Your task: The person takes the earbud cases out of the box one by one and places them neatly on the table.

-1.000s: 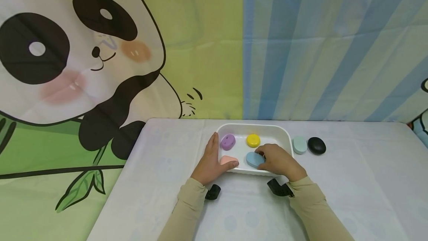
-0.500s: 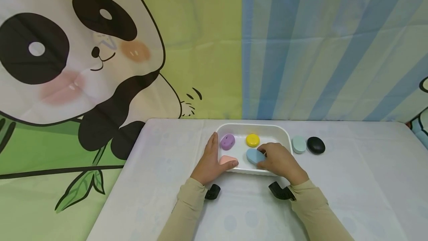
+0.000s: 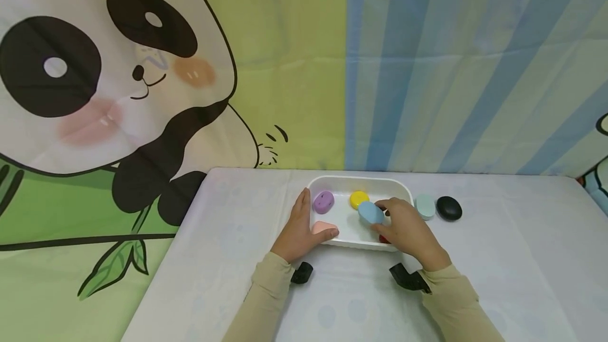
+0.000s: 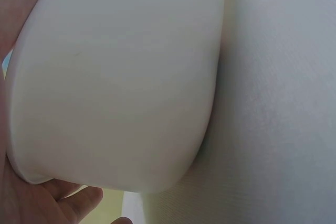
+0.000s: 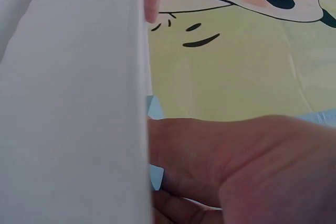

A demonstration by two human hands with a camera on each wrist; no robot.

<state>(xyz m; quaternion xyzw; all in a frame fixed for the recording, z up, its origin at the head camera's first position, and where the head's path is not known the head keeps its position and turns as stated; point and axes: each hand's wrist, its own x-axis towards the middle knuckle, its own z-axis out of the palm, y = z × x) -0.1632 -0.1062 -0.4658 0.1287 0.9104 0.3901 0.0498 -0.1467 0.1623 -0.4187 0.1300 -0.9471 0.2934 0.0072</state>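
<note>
My right hand (image 3: 410,231) pinches a smooth light-blue oval piece (image 3: 370,214), tilted up above the floor of a white tray (image 3: 359,245); its kind cannot be told. A red piece (image 3: 383,239) shows partly beneath this hand. My left hand (image 3: 300,231) holds the tray's near left corner, with the thumb over the front rim and the fingers along the left side. In the left wrist view, the tray wall (image 4: 115,87) fills the middle. Inside the tray lie a purple piece (image 3: 324,202) with small dark dots, a yellow round piece (image 3: 358,199) and a pink piece (image 3: 324,226).
Just right of the tray, a pale green piece (image 3: 425,206) and a black oval piece (image 3: 449,208) lie on the white-covered table (image 3: 513,257). Behind the table hangs a printed cloth (image 3: 304,67) with a panda and stripes.
The light-blue piece has risen and tilted with my right hand, which moved slightly right. The red piece has come into view beneath. My left hand has stayed in place.
</note>
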